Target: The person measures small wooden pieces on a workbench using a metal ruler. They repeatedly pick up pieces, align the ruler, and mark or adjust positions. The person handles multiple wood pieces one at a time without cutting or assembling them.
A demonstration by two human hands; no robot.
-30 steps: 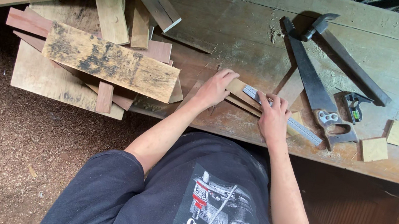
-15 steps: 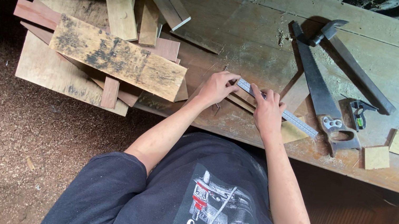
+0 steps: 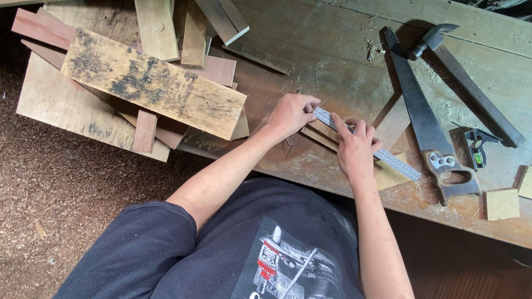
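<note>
pressing both hands (image 3: 325, 132) on metal ruler (image 3: 389, 159), workbench (image 3: 339, 47)

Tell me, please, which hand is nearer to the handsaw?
Right. The right hand presses the metal ruler just beside the handsaw; the left hand sits farther away, at the ruler's far end.

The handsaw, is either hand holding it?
No, the handsaw lies alone on the bench; both hands rest on the ruler.
</note>
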